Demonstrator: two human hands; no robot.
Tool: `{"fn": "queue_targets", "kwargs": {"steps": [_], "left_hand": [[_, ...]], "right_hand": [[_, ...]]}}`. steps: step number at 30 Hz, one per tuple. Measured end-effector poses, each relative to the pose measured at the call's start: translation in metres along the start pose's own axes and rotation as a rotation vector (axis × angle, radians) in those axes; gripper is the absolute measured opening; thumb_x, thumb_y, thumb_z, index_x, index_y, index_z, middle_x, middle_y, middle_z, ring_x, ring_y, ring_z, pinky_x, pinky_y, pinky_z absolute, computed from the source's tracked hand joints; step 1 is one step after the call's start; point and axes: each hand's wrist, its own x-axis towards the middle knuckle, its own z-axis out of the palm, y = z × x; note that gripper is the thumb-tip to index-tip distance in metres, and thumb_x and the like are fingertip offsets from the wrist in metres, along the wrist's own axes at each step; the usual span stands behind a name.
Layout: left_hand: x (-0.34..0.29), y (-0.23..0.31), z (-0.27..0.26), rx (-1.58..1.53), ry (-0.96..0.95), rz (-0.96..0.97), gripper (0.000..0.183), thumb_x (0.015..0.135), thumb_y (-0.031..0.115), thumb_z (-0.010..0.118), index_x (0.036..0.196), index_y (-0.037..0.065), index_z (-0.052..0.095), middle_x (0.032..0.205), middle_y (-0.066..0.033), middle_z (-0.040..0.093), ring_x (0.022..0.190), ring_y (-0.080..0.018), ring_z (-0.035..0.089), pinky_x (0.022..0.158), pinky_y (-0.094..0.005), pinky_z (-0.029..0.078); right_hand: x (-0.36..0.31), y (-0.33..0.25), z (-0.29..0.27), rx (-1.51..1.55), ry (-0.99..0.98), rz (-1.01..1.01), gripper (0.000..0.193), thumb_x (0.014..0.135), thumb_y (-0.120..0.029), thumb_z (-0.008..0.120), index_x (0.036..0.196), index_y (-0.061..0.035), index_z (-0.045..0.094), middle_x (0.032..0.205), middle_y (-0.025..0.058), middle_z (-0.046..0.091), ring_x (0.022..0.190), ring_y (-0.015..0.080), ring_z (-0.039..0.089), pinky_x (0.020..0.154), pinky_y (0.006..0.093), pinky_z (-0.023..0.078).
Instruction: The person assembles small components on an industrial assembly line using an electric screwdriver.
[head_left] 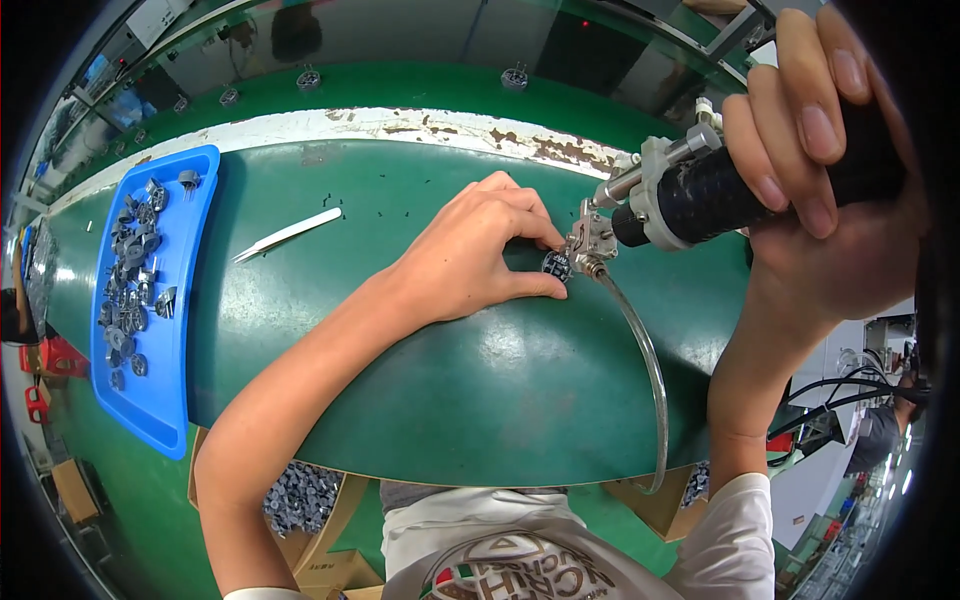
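My left hand (470, 248) pinches a small round dark part (556, 265) between thumb and fingers, down at the green tabletop. In my right hand (815, 150) is a black power screwdriver (695, 198), its body tilted and its metal nose block (592, 240) at the part. My fingers wrap round the grip. A clear feed tube (650, 370) curves from the nose block down past the table's front edge. The nose block partly hides the part, so I cannot tell whether the bit touches it.
A blue tray (190, 300) of small grey parts lies at the left. White tweezers (287, 236) and several tiny dark screws (405, 214) are on the table (430, 400). Behind a worn white ledge (400, 124), round parts (308, 79) sit on a green strip. Boxes of parts (305, 497) stand below.
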Motion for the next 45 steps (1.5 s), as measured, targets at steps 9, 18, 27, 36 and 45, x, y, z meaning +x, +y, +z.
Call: {"fn": "queue_targets", "kwargs": {"steps": [9, 18, 27, 36, 45], "left_hand": [[0.0, -0.002, 0.0, 0.003, 0.001, 0.007, 0.032, 0.073, 0.024, 0.091, 0.092, 0.003, 0.076, 0.098, -0.0041, 0.069, 0.095, -0.0255, 0.056, 0.09, -0.0379, 0.048], [0.0, -0.002, 0.001, 0.019, 0.001, -0.003, 0.033, 0.073, 0.026, 0.09, 0.094, 0.004, 0.076, 0.097, -0.004, 0.069, 0.094, -0.0251, 0.056, 0.089, -0.038, 0.048], [0.001, 0.0, 0.0, 0.033, -0.002, -0.019, 0.035, 0.073, 0.028, 0.09, 0.093, 0.003, 0.076, 0.096, -0.0046, 0.068, 0.094, -0.0254, 0.056, 0.088, -0.0378, 0.049], [0.001, -0.001, 0.001, 0.028, -0.001, -0.03, 0.04, 0.071, 0.03, 0.092, 0.091, 0.002, 0.071, 0.094, -0.0058, 0.067, 0.092, -0.0264, 0.056, 0.086, -0.038, 0.049], [-0.001, 0.001, 0.003, 0.206, 0.136, -0.007, 0.052, 0.067, 0.038, 0.093, 0.08, 0.004, 0.056, 0.082, -0.0064, 0.058, 0.084, -0.0268, 0.052, 0.078, -0.0393, 0.047]], "right_hand": [[0.003, 0.007, 0.009, 0.009, 0.062, -0.011, 0.023, 0.104, -0.021, 0.043, 0.087, -0.0068, 0.046, 0.068, 0.005, 0.051, 0.04, 0.0071, 0.038, 0.044, 0.0228, 0.042], [0.004, 0.011, 0.015, 0.015, 0.124, -0.03, 0.024, 0.104, -0.022, 0.043, 0.085, -0.0074, 0.046, 0.065, 0.0048, 0.051, 0.039, 0.0068, 0.036, 0.042, 0.0218, 0.041], [0.009, 0.014, 0.026, 0.015, 0.194, -0.05, 0.026, 0.104, -0.022, 0.043, 0.083, -0.008, 0.047, 0.062, 0.0046, 0.051, 0.037, 0.0065, 0.035, 0.039, 0.0209, 0.041], [0.018, 0.016, 0.033, 0.025, 0.264, -0.08, 0.027, 0.104, -0.023, 0.042, 0.081, -0.0086, 0.047, 0.06, 0.0044, 0.051, 0.036, 0.0063, 0.034, 0.036, 0.0199, 0.04], [0.01, -0.025, -0.037, 0.048, -0.105, -0.252, 0.024, 0.101, -0.024, 0.052, 0.095, -0.0021, 0.045, 0.082, 0.0053, 0.046, 0.049, 0.006, 0.039, 0.056, 0.0231, 0.038]]}}
